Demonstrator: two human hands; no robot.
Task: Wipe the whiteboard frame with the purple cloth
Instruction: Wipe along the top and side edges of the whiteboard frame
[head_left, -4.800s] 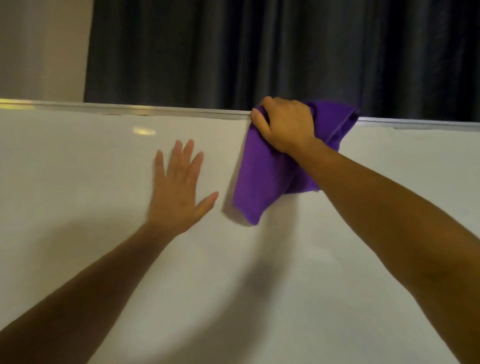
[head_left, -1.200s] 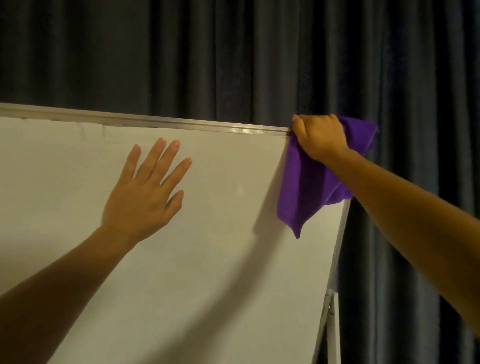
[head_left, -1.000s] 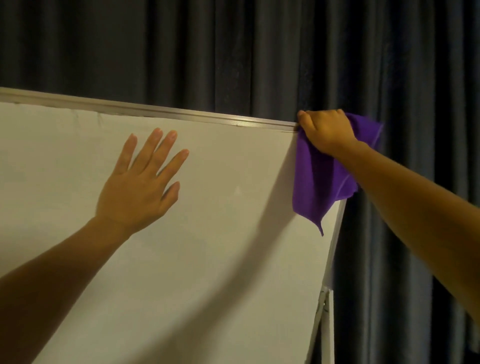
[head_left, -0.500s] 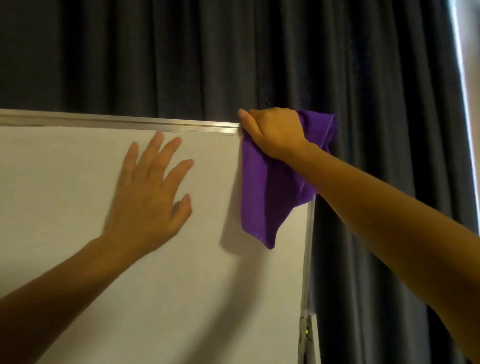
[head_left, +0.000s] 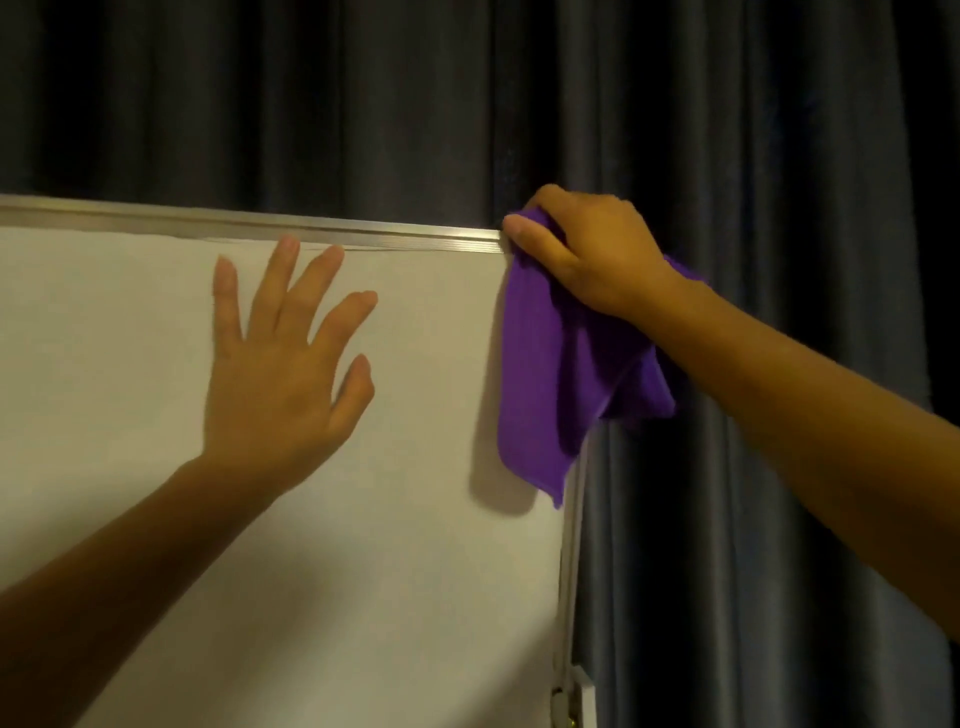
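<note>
Head view: right hand (head_left: 587, 249) grips the purple microfibre cloth (head_left: 550, 374) over the top right corner of the silver aluminium whiteboard frame (head_left: 311, 231). Left hand (head_left: 280, 374), fingers spread, braces the board. Advice: keep firm pressure rounding the corner.

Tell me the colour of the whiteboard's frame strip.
Silver metal frame, seen in the head view.

There are no words, numbers, labels or signs to read here. The whiteboard (head_left: 363, 519) is blank, with no writing on it. The purple cloth (head_left: 540, 395) is plain and has no tag that shows. The dark curtain (head_left: 753, 130) behind is plain too.
</note>
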